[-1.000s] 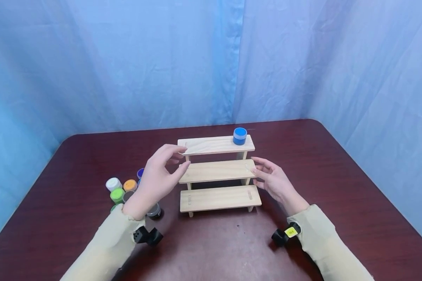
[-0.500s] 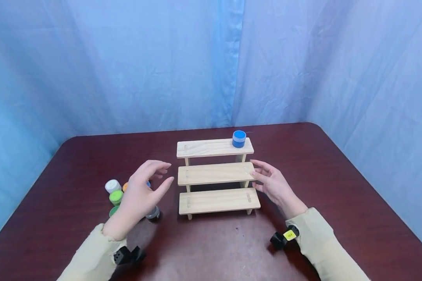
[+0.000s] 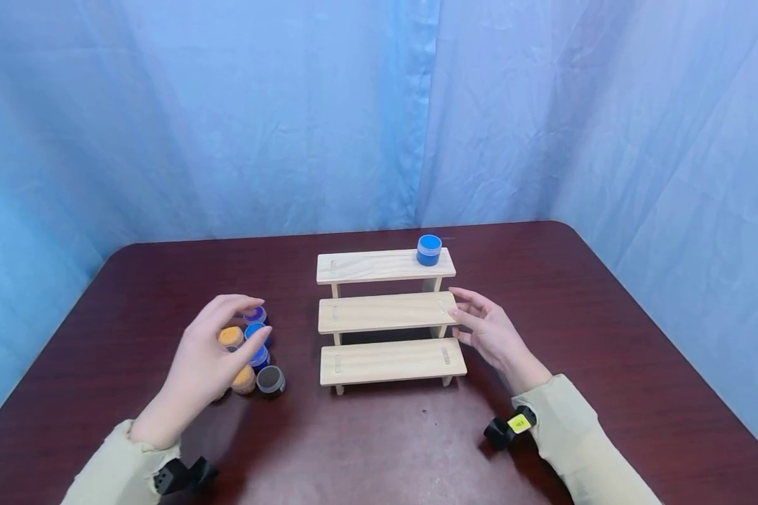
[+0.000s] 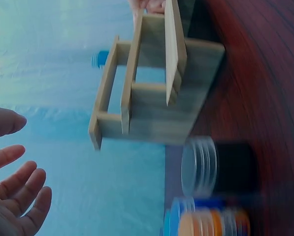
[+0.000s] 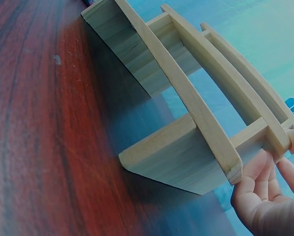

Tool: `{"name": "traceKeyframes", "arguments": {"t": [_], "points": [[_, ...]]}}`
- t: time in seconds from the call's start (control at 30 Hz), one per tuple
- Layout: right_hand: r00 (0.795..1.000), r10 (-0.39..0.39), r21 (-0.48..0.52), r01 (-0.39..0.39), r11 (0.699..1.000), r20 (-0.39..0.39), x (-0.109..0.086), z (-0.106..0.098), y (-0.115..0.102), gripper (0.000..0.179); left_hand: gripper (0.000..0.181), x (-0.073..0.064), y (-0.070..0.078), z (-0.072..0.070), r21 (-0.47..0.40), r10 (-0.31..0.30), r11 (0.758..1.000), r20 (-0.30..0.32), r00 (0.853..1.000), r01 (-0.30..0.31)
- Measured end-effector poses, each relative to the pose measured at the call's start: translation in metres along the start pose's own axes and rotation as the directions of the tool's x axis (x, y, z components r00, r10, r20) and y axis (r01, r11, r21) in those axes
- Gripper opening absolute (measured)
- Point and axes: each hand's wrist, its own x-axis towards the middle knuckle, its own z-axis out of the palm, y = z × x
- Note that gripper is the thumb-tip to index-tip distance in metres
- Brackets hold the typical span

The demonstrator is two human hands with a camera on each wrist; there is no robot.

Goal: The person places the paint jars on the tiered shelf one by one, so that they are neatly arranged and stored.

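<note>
I have the left hand [image 3: 205,351] near the jars at the left of the counter [image 3: 606,337], its fingers released — loosely curved, thumb well apart, nothing between them. Partly behind it in the head view I make out a purple-topped jar [image 3: 259,315] on the far side, 2 blue-topped jars [image 3: 261,356] nearer, 2 orange-topped jars [image 3: 230,336] and a dark-topped jar [image 3: 271,379] at the near right of the group. The hand hides some of that cluster from me.

At the middle of the counter I see the wooden stand [image 3: 379,312], upright, with 3 stepped boards rising toward the far side. My right hand [image 3: 489,333] is grasping the right end of its middle board — thumb on top, other fingers at the end and below. A lone blue jar [image 3: 429,251] stands upright near the right end of the far, highest board.

I see pale sleeves [image 3: 581,435] on both arms, black wrist cameras [image 3: 508,428], and a blue curtain [image 3: 265,112] beyond the counter.
</note>
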Motion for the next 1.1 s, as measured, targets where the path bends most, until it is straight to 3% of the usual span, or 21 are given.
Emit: {"name": "traceKeyframes", "arguments": {"t": [0.23,0.53,0.9,1.1], "points": [[1.0,-0.006,0.006,0.006,1.0,0.001,0.0,-0.001,0.001,0.055,0.039,-0.008,-0.015,-0.021,0.056,-0.055,0.997,-0.007,0.998,0.055],[1.0,-0.018,0.021,0.017,1.0,0.011,-0.001,0.001,0.002,0.056,0.044,-0.028,-0.035,-0.034,0.092,-0.152,0.984,0.012,0.988,0.15],[1.0,-0.014,0.031,0.014,0.999,0.013,0.0,0.001,0.003,0.057,0.051,-0.047,-0.052,-0.038,0.163,-0.272,0.953,0.078,0.959,0.256],[1.0,-0.013,0.019,0.013,1.0,0.01,0.0,0.001,0.003,0.058,0.056,-0.053,-0.056,-0.036,0.202,-0.351,0.926,0.142,0.926,0.32]]}}
